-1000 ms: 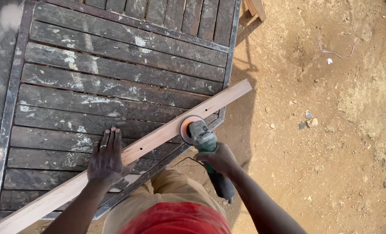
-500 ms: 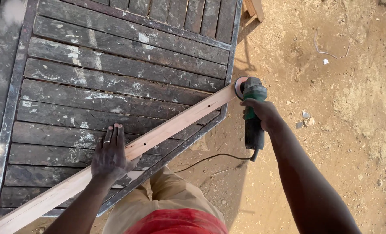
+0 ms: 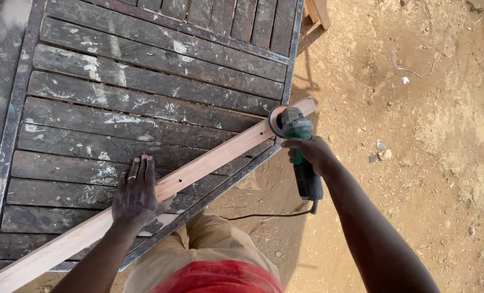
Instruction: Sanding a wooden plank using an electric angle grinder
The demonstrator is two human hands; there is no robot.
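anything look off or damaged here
Nothing broken. The long plank lies askew across the slatted table, its far end overhanging the edge by the grinder. The slats are worn and paint-smeared.

Work surface: a slatted bench [image 3: 144,81] of dark, weathered planks with pale paint smears, set in a dark metal frame [image 3: 292,59]. Ground: bare sandy soil [image 3: 426,163], scattered with small stones (1 thin wire piece [image 3: 410,68] lies near the upper right). Lighting: daylight, soft shadows.
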